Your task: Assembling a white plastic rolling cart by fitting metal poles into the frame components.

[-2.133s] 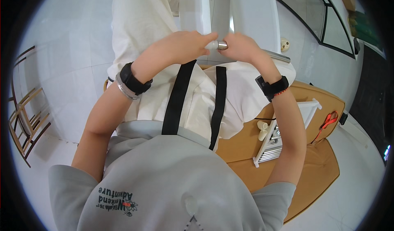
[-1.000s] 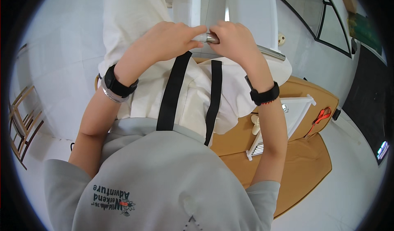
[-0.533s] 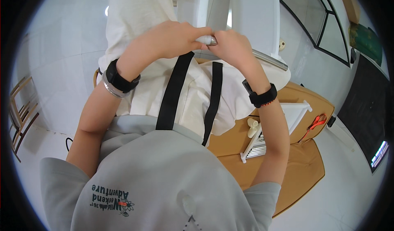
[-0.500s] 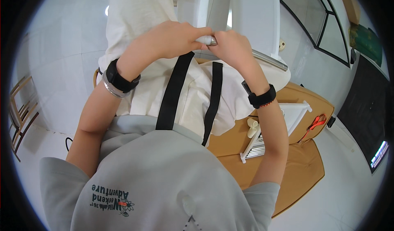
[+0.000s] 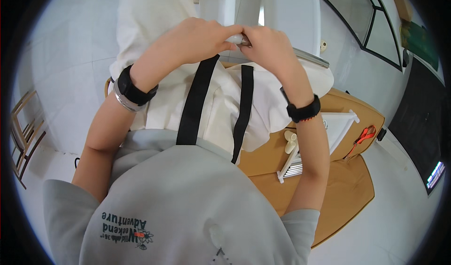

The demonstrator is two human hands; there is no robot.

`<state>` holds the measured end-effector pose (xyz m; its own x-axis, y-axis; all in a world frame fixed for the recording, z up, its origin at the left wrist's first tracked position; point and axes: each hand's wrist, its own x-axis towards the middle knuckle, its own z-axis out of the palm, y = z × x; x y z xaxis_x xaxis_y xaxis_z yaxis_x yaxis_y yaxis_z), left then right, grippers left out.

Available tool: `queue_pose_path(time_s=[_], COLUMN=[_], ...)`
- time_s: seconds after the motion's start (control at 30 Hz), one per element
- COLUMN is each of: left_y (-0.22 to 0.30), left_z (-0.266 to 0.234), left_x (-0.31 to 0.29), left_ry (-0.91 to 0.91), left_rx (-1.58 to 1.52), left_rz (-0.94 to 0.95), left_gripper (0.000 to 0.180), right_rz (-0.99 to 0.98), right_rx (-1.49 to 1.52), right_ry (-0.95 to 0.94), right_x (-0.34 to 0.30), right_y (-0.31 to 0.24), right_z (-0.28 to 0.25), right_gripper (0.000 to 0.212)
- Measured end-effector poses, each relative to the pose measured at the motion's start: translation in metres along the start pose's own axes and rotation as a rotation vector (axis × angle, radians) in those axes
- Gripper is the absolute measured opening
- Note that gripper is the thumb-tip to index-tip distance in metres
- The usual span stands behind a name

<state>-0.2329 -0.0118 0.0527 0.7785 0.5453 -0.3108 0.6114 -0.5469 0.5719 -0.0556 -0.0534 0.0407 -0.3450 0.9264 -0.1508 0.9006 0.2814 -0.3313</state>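
My left hand (image 5: 197, 39) is closed, with its thumb and fingers around a white plastic end piece (image 5: 234, 39). That piece sits at the end of a shiny metal tube (image 5: 311, 57), and whether it is fully seated cannot be made out. My right hand (image 5: 268, 48) wraps round the tube close to the white piece, and the fingertips of both hands meet there. Past my right hand the tube sticks out to the right, over my lap. My curled fingers hide part of the joint between tube and end piece.
On the tan cushioned seat (image 5: 329, 189), to my right, lie a white rack-like frame with metal rods (image 5: 293, 168), cream plastic fittings (image 5: 291, 142) and an orange-red strap-like item (image 5: 364, 135). White panels (image 5: 291, 11) stand ahead. A wooden chair (image 5: 28, 133) is far left.
Both hands have shifted slightly away from me with the tube and its white end piece. The grip of each hand stays much the same.
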Motion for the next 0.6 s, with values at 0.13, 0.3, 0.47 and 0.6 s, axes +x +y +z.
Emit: queue_pose_path(time_s=[0.13, 0.3, 0.47, 0.6], left_y=[0.000, -0.002, -0.004, -0.001], left_z=[0.002, -0.006, -0.007, -0.010], left_x=[0.002, 0.000, -0.001, 0.001], left_ry=[-0.008, -0.055, -0.107, -0.149], left_rx=[0.023, -0.035, -0.135, -0.106], left_rz=[0.003, -0.022, -0.045, -0.056], left_gripper=[0.031, 0.029, 0.033, 0.035], right_rz=[0.082, 0.311, 0.156, 0.146], right_rx=[0.158, 0.326, 0.007, -0.121], right_ry=[-0.301, -0.814, -0.326, -0.149], right_x=[0.016, 0.029, 0.011, -0.002], right_y=[0.010, 0.004, -0.001, -0.006], right_z=[0.003, -0.011, 0.002, 0.014], right_gripper=[0.015, 0.019, 0.020, 0.013])
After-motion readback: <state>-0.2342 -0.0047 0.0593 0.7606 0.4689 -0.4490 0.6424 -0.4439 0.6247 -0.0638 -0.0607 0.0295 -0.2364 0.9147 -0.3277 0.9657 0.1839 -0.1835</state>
